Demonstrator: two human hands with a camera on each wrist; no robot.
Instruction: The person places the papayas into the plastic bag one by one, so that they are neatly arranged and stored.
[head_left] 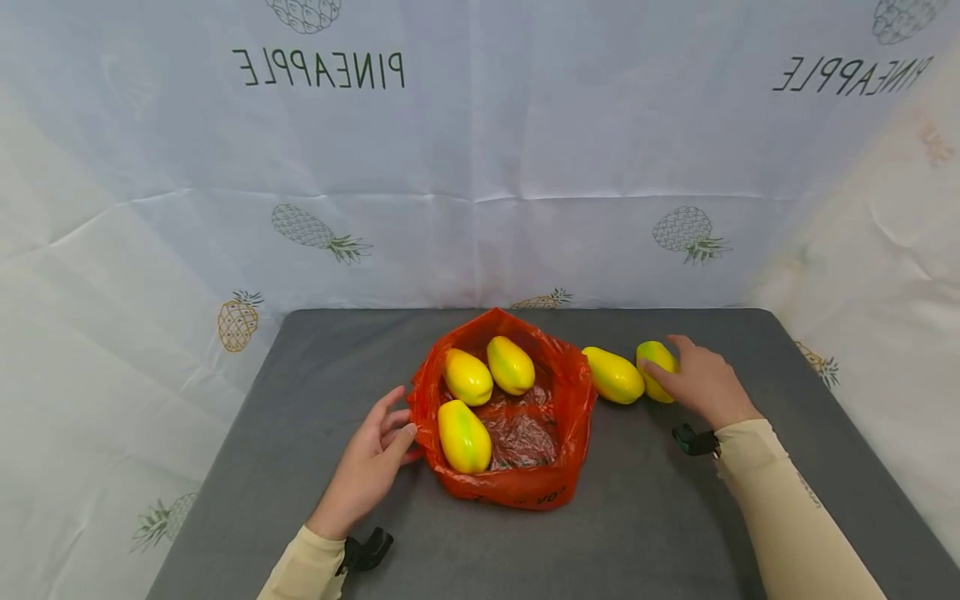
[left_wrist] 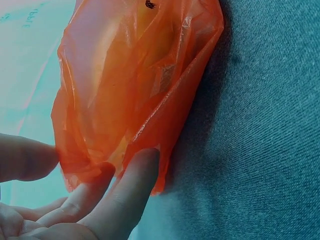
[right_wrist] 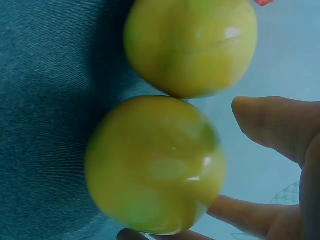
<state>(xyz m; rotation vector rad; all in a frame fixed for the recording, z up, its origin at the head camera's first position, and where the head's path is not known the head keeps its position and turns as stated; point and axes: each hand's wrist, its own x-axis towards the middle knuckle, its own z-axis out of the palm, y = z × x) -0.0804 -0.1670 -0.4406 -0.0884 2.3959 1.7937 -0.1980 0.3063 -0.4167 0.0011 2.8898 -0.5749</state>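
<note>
In the head view, a red plastic bag [head_left: 517, 490] stands with its mouth wide, and three yellow papayas [head_left: 464, 437] lie inside. My left hand [head_left: 369, 467] is at the bag's left side, its loosely extended fingertips [left_wrist: 145, 165] resting against the thin plastic [left_wrist: 130, 90]. Right of the bag, a yellow papaya [head_left: 613, 376] lies beside a greener papaya [head_left: 657, 367]. My right hand [head_left: 705, 385] reaches around the greener one. In the right wrist view, fingers [right_wrist: 245, 212] lie behind that papaya [right_wrist: 155, 165], while the thumb is spread apart from it.
Everything is on a dark grey cloth-covered table [head_left: 315, 367]. A white curtain [head_left: 480, 150] printed with pineapples hangs right behind the table's far edge and along both sides. Each wrist wears a black strap [head_left: 366, 550].
</note>
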